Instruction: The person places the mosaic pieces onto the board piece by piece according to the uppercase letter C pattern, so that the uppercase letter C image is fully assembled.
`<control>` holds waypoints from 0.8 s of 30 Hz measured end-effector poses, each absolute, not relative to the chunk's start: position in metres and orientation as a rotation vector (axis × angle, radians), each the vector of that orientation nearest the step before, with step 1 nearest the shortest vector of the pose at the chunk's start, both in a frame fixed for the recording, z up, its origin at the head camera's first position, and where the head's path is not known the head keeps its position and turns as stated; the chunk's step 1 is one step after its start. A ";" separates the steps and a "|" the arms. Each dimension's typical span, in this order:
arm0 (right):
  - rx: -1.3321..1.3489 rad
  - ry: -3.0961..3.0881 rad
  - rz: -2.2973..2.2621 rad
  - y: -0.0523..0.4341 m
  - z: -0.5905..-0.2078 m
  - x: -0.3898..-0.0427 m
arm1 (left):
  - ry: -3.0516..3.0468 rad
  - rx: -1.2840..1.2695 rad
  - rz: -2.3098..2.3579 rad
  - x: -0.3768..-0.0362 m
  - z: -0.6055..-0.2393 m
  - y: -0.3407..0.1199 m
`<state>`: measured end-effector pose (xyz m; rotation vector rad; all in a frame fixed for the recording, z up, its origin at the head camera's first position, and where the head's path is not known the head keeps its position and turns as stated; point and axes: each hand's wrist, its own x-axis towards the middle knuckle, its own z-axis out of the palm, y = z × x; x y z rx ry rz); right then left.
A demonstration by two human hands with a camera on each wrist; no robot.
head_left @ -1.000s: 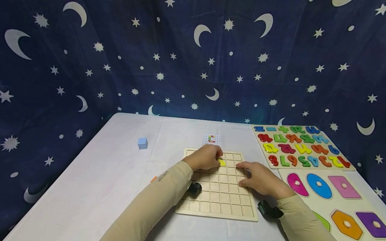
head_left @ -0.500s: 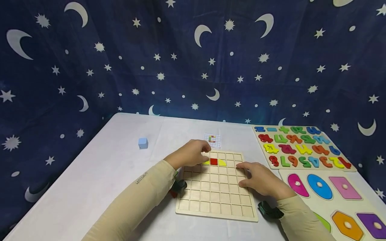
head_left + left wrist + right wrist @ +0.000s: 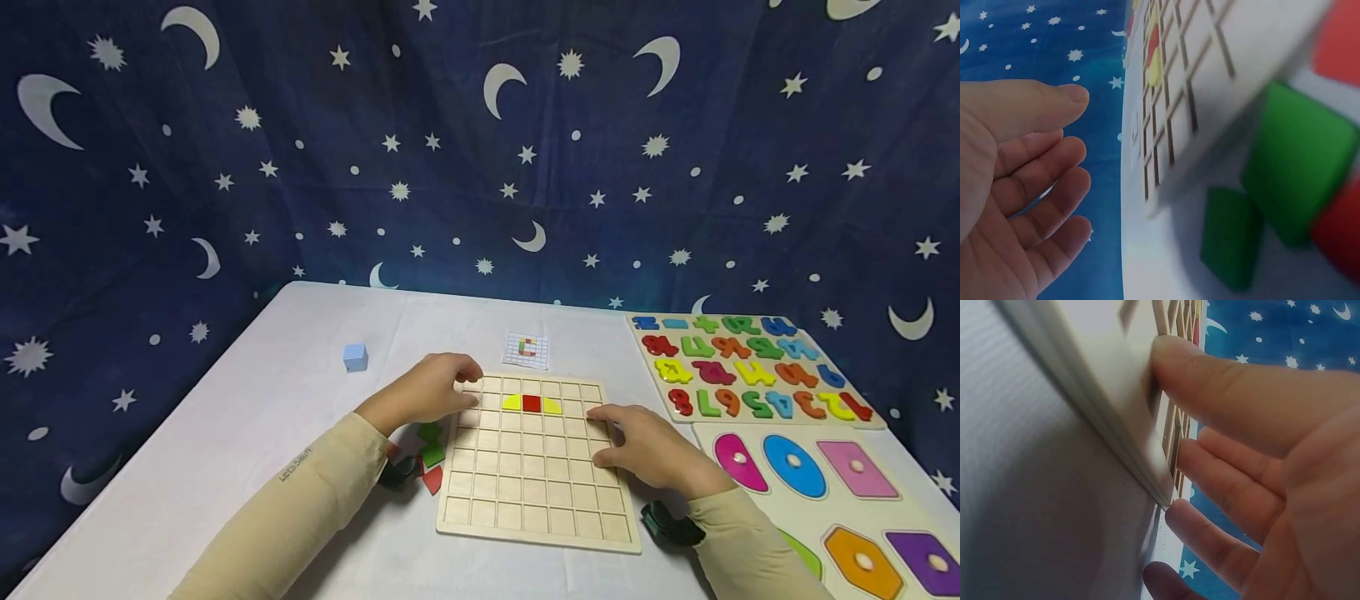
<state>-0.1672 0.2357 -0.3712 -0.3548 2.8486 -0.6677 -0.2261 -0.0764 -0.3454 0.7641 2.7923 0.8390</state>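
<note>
A wooden grid board [image 3: 536, 492] lies on the table. In one of its upper rows sit a red square tile [image 3: 532, 404] and, on either side of it, a yellow tile [image 3: 512, 404] and another yellow tile [image 3: 552, 406]. My left hand [image 3: 431, 387], fingers loosely bent and holding nothing, hovers at the board's upper left edge. Below that hand, beside the board, lie green tiles [image 3: 1300, 162] and red tiles [image 3: 432, 480], partly hidden by the wrist. My right hand [image 3: 648, 442] rests on the board's right edge, thumb and fingertips touching it.
A small card with a coloured grid pattern [image 3: 527, 350] lies behind the board. A light blue cube [image 3: 356, 357] stands at the back left. On the right are a number puzzle board [image 3: 757, 367] and a shape puzzle board [image 3: 795, 521].
My left hand has moved left from the yellow tile off the middle of the board, uncovering the red and yellow tiles and the loose tiles beside it. The right hand stays put.
</note>
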 end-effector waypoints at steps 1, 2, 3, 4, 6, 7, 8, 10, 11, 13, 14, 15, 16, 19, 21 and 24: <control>-0.354 2.849 -0.668 0.236 -0.371 -0.167 | 2.793 0.757 0.843 -0.226 -0.347 -0.080; -0.357 2.850 -0.666 0.236 -0.371 -0.167 | 2.796 0.753 0.846 -0.225 -0.348 -0.083; -0.355 2.850 -0.667 0.235 -0.370 -0.167 | 2.796 0.751 0.850 -0.224 -0.348 -0.086; -0.354 2.849 -0.669 0.235 -0.370 -0.167 | 2.797 0.746 0.856 -0.224 -0.349 -0.089; -0.348 2.849 -0.668 0.235 -0.369 -0.167 | 2.799 0.742 0.862 -0.223 -0.351 -0.096; -0.345 2.849 -0.666 0.235 -0.369 -0.167 | 2.801 0.740 0.860 -0.222 -0.352 -0.100; -0.343 2.850 -0.666 0.235 -0.369 -0.166 | 2.803 0.731 0.859 -0.221 -0.353 -0.103; -0.339 2.851 -0.664 0.235 -0.369 -0.166 | 2.808 0.708 0.849 -0.220 -0.355 -0.109; -0.338 2.852 -0.662 0.235 -0.369 -0.166 | 2.810 0.695 0.843 -0.219 -0.356 -0.111; -0.339 2.854 -0.658 0.235 -0.370 -0.166 | 2.811 0.664 0.832 -0.218 -0.359 -0.115; -0.339 2.854 -0.658 0.235 -0.370 -0.166 | 2.811 0.646 0.828 -0.217 -0.360 -0.117; -0.340 2.855 -0.657 0.235 -0.370 -0.166 | 2.810 0.635 0.823 -0.217 -0.362 -0.118; -0.340 2.855 -0.658 0.235 -0.370 -0.166 | 2.809 0.625 0.820 -0.217 -0.363 -0.120; -0.349 2.856 -0.661 0.235 -0.370 -0.166 | 2.802 0.617 0.812 -0.215 -0.367 -0.124; -0.352 2.857 -0.664 0.236 -0.370 -0.166 | 2.798 0.625 0.807 -0.214 -0.369 -0.127; -0.356 2.856 -0.667 0.236 -0.370 -0.166 | 2.792 0.650 0.793 -0.212 -0.370 -0.131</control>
